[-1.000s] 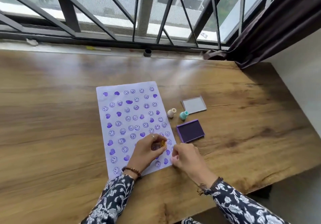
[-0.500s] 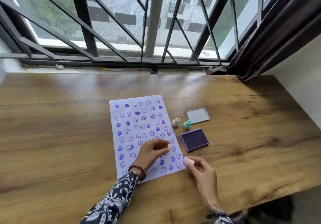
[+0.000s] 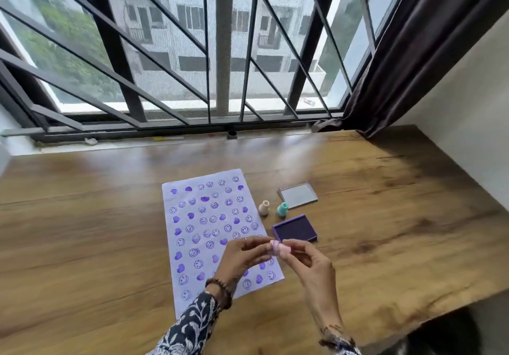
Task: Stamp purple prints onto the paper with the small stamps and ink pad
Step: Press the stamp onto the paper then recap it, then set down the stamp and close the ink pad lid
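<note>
A white paper (image 3: 209, 233) covered with several purple smiley and heart prints lies on the wooden table. Both hands are raised above its lower right part. My right hand (image 3: 308, 263) pinches a small pink stamp (image 3: 279, 247) at its fingertips. My left hand (image 3: 242, 258) touches the same stamp from the left side, fingers curled. The open purple ink pad (image 3: 296, 229) sits just right of the paper. A cream stamp (image 3: 264, 207) and a teal stamp (image 3: 282, 209) stand upright behind the pad.
The pad's grey lid (image 3: 298, 195) lies flat behind the stamps. The wooden table (image 3: 385, 217) runs to a barred window at the back, a dark curtain (image 3: 407, 65) at the right and a front edge near my arms.
My left hand lifted off the paper and my right hand rose from the table edge; both now meet on the pink stamp. The camera tilted up toward the window.
</note>
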